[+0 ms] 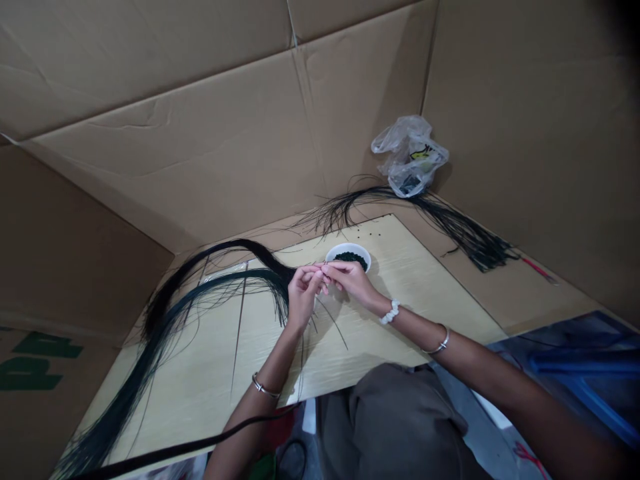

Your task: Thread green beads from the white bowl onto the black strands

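Observation:
My left hand and my right hand meet fingertip to fingertip just above the board. Both are closed in a pinch. Thin dark strands trail down below the left hand, which seems to grip one of them. What sits between the right fingertips is too small to make out. Right behind the hands stands a white bowl of small dark green beads. A black bundle of strands and a dark green bundle curve away leftward from beside the left hand.
Tall cardboard walls enclose the pale board. At the back lie a clear plastic bag, another dark strand bundle and a red thin tool. A few loose beads lie behind the bowl. A black strap crosses the front left.

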`<control>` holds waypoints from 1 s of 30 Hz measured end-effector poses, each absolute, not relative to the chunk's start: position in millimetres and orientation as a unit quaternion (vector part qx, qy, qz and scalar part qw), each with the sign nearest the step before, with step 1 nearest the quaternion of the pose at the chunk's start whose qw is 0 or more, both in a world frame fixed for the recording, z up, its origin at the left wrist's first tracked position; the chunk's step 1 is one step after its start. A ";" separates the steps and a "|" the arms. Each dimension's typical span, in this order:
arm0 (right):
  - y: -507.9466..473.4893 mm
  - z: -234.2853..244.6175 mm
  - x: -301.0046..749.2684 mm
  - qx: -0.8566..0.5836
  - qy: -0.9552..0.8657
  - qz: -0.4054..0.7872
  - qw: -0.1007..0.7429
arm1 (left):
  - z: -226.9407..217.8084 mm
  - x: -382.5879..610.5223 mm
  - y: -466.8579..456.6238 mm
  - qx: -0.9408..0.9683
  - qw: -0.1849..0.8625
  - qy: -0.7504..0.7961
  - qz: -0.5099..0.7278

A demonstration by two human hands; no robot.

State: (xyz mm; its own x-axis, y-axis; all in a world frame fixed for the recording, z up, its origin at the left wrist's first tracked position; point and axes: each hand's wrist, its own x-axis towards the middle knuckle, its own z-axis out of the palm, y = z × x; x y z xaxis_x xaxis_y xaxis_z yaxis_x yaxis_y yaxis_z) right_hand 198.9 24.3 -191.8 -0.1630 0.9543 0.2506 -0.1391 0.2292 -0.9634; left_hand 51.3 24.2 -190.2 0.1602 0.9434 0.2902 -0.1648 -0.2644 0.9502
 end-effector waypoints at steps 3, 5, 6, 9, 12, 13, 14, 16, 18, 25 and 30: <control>26.3 -194.0 198.6 -0.368 -0.543 0.518 0.550 | -192.3 51.7 24.4 0.585 0.479 0.341 0.559; 27.1 -194.8 198.7 -0.377 -0.538 0.513 0.553 | -194.7 51.5 24.3 0.599 0.451 0.349 0.563; 27.2 -194.8 198.9 -0.380 -0.538 0.510 0.553 | -196.0 51.2 24.2 0.607 0.433 0.356 0.563; 26.8 -194.1 198.9 -0.383 -0.541 0.505 0.553 | -198.9 49.9 23.6 0.621 0.393 0.383 0.559; 26.5 -193.4 198.7 -0.383 -0.536 0.508 0.555 | -198.7 49.5 22.8 0.616 0.391 0.392 0.561; 26.4 -193.2 198.7 -0.384 -0.534 0.509 0.555 | -198.1 49.6 22.7 0.613 0.397 0.389 0.561; 26.4 -193.0 198.8 -0.384 -0.534 0.509 0.555 | -197.3 49.8 22.8 0.610 0.406 0.385 0.561; 26.2 -192.2 199.0 -0.382 -0.539 0.509 0.552 | -195.5 50.3 23.2 0.601 0.426 0.378 0.561; 25.8 -190.9 199.3 -0.374 -0.544 0.515 0.547 | -193.4 50.3 24.2 0.591 0.443 0.375 0.560; 24.9 -187.2 199.5 -0.364 -0.539 0.520 0.554 | -188.5 48.4 26.8 0.568 0.478 0.380 0.552; 25.3 -184.8 200.1 -0.386 -0.507 0.521 0.568 | -189.8 48.6 26.8 0.565 0.480 0.384 0.550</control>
State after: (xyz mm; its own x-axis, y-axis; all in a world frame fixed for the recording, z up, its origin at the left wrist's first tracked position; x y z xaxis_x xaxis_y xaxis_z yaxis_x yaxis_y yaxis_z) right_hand 200.1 25.3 -184.8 -0.0570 0.9832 0.1736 -0.1987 0.1592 -0.9670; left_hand 48.6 26.8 -189.8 0.1000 0.9623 0.2529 -0.0933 -0.2440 0.9653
